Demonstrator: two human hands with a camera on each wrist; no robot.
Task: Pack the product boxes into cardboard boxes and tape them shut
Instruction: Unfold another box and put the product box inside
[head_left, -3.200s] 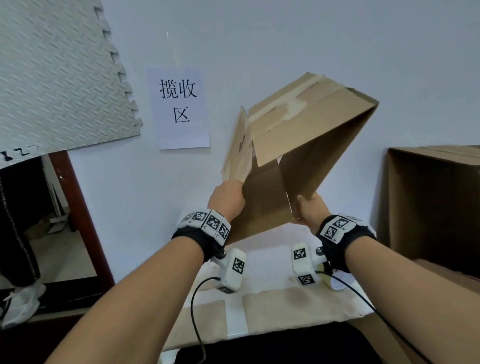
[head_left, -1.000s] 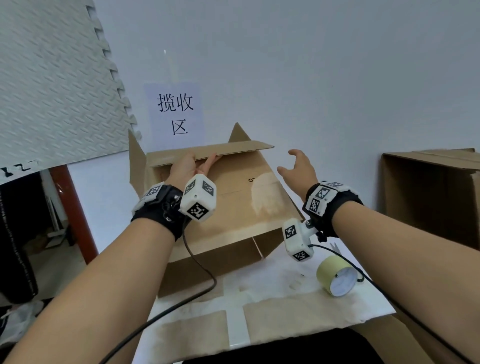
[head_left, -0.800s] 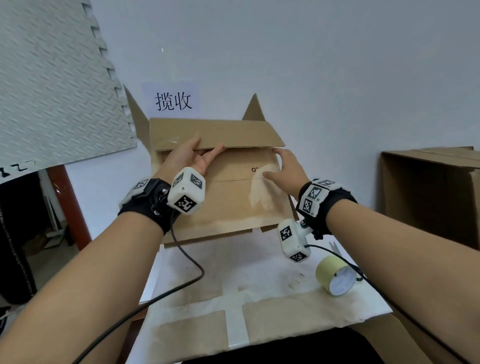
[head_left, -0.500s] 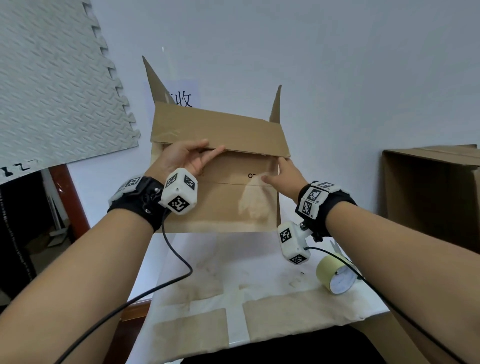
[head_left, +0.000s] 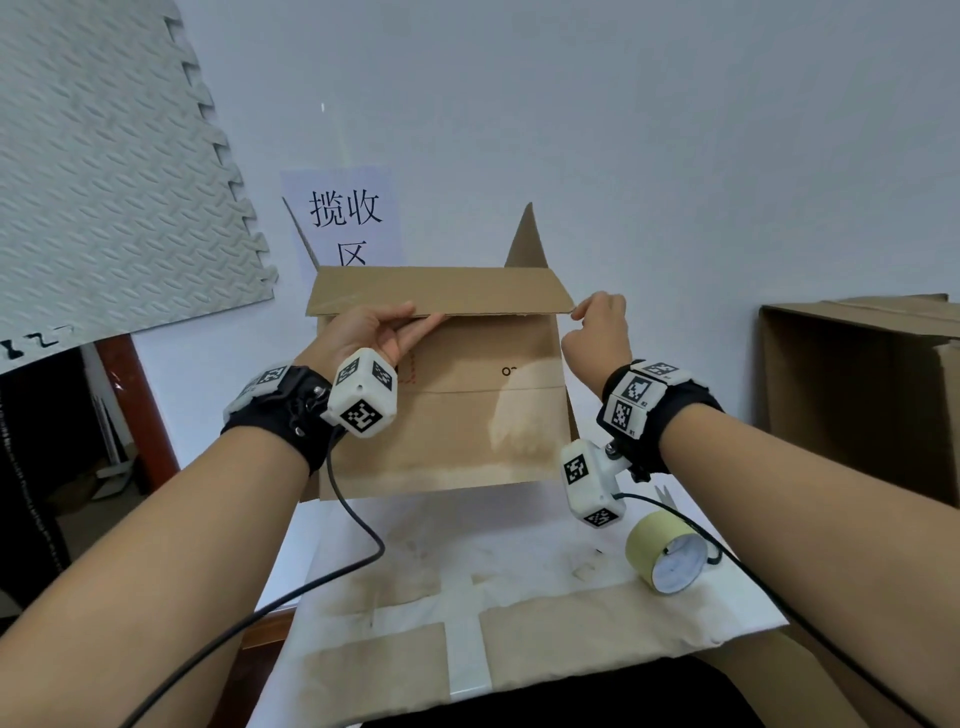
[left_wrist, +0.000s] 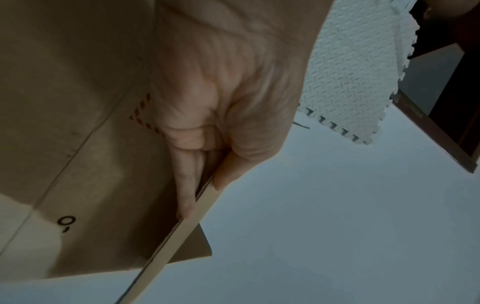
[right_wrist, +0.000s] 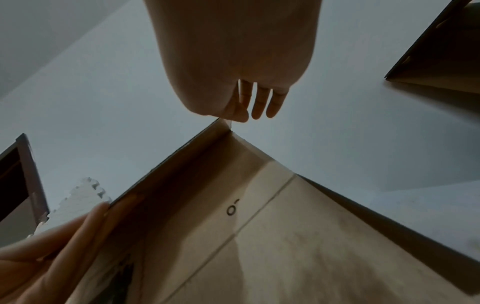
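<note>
An empty brown cardboard box (head_left: 441, 431) stands on the table (head_left: 415, 561) against the wall, with its top flaps up. Its near flap (head_left: 441, 291) leans out toward me. My left hand (head_left: 384, 330) pinches that flap's free edge near the left, thumb on top and fingers beneath. In the left wrist view, the left hand (left_wrist: 202, 197) clamps the thin flap edge (left_wrist: 166, 246). My right hand (head_left: 587, 317) pinches the flap's right corner. In the right wrist view, the right hand (right_wrist: 233, 117) nips the corner with thumb and forefinger, its other fingers straight. No product boxes are in view.
A roll of tan tape (head_left: 667, 553) lies on the table at the right front. A second, larger cardboard box (head_left: 857, 395) stands on its side at the far right. A paper sign (head_left: 345, 218) and a foam mat (head_left: 104, 171) hang on the wall behind.
The box was swung down from the air and set upright on the table. My right hand rose from the box's front face to the flap's right corner. The left hand kept hold of the flap.
</note>
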